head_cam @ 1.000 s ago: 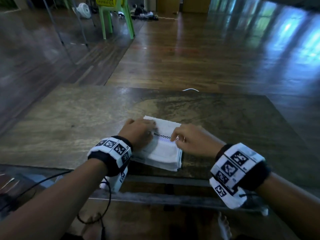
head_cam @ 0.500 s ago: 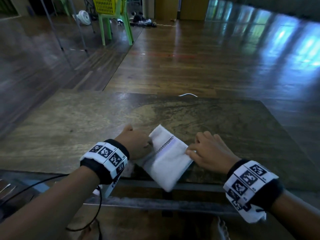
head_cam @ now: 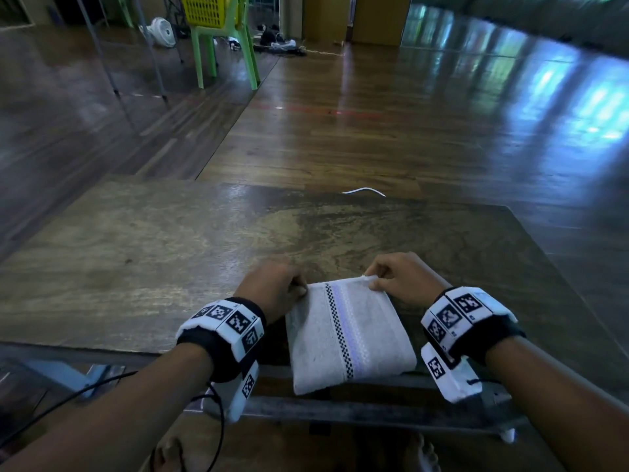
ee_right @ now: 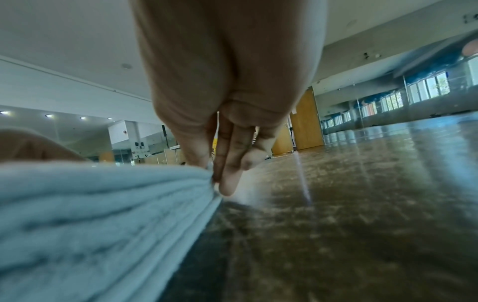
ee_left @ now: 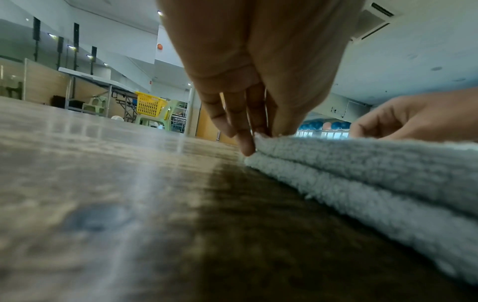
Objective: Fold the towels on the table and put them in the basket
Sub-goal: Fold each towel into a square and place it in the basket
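Towel (head_cam: 343, 332), white, checkered stripe, folded; lies at tabletop (head_cam: 136, 267) near edge, overhanging slightly. Left hand (head_cam: 275, 287) and right hand (head_cam: 405, 281) each pinch a far corner, likely to fold again or lift toward yellow basket (head_cam: 207, 10), well apart on a green chair (head_cam: 224, 46).

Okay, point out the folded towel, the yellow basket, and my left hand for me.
towel (head_cam: 343, 335), head view: on its top face, beside the checkered stripe.
yellow basket (head_cam: 207, 10), head view: on its mesh front wall, atop the green chair.
left hand (head_cam: 272, 287), head view: on the back of the hand, pinching the towel's far left corner.
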